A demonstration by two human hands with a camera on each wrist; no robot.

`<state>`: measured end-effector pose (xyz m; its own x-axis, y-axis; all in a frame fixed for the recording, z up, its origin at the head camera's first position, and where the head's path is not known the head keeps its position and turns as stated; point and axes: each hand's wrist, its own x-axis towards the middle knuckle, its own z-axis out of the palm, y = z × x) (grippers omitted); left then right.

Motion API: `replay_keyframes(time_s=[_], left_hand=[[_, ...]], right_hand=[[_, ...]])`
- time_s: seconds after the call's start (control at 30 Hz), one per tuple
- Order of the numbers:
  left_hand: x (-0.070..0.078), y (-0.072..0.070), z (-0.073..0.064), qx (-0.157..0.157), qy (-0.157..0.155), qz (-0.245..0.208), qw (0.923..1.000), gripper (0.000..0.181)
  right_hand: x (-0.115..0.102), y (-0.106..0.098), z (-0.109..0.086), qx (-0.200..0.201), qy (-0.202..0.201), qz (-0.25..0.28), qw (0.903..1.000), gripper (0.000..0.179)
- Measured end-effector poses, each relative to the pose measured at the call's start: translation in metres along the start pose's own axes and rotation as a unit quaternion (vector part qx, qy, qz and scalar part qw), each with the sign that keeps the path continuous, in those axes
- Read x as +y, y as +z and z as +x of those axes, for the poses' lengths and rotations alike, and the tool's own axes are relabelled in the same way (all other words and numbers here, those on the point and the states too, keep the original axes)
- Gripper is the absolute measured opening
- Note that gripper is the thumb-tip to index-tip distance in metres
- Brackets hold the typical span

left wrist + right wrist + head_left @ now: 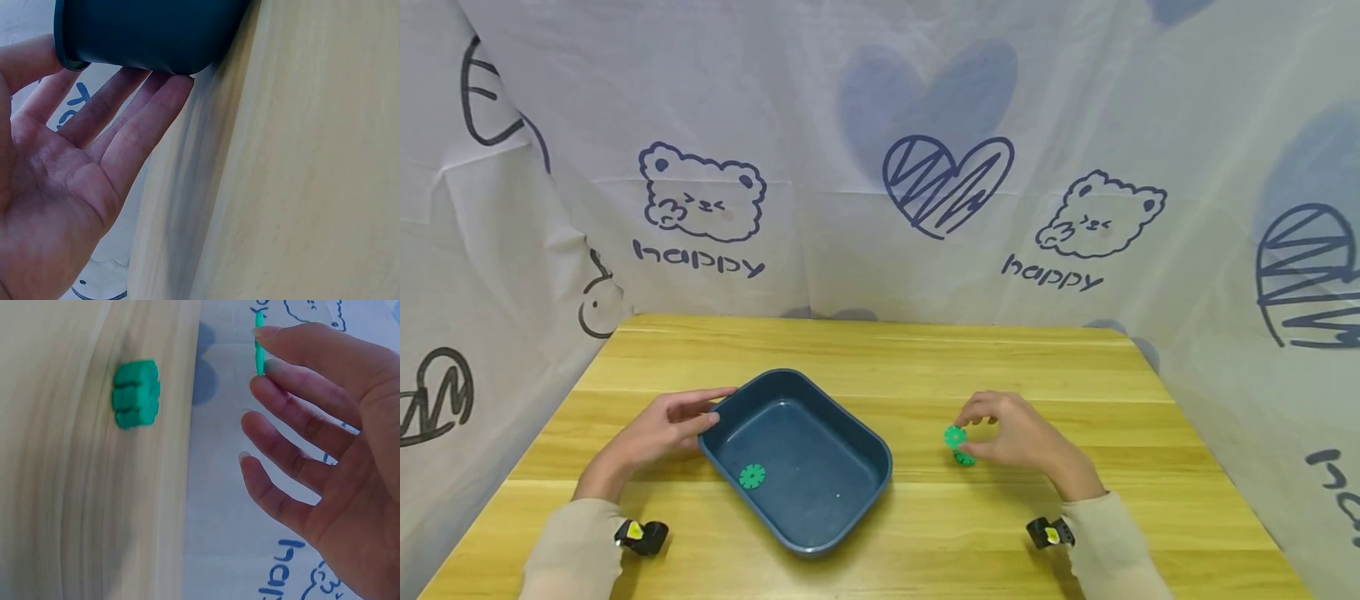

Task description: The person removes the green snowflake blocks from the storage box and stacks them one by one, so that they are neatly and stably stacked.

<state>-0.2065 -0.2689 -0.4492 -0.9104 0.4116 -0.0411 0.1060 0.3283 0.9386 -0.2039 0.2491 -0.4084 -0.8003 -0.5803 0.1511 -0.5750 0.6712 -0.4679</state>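
Observation:
My right hand (1018, 433) pinches a green notched plastic disc (955, 437) between thumb and fingertips, above the table. In the right wrist view that disc (259, 347) shows edge-on, the other fingers loosely bent. Just below it, a short stack of green notched discs (136, 395) stands on the wood. To the left is a dark blue rectangular bin (805, 542), with one green disc (752, 476) lying on its floor. At the bin's left corner, my left hand (662, 429) holds the rim, the thumb on the edge and fingertips (181, 84) against the outer wall.
The wooden table (925, 550) carries the bin left of centre and the stack right of it. White cloth (835, 250) printed with hearts and bears hangs behind and at both sides. Each wrist wears a small black camera (643, 536).

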Motion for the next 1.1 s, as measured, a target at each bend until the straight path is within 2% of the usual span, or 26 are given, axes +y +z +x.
replay_keyframes(time_s=[0.5,1.1], left_hand=[[0.002,-0.001,-0.001,-0.004,0.012,-0.009,0.9999,0.051],[0.003,-0.001,-0.001,-0.004,0.020,-0.006,0.9998,0.050]], right_hand=[[0.013,-0.002,-0.008,-0.014,0.049,-0.018,0.9986,0.019],[0.024,0.008,-0.010,-0.025,0.046,-0.016,0.9985,0.015]])
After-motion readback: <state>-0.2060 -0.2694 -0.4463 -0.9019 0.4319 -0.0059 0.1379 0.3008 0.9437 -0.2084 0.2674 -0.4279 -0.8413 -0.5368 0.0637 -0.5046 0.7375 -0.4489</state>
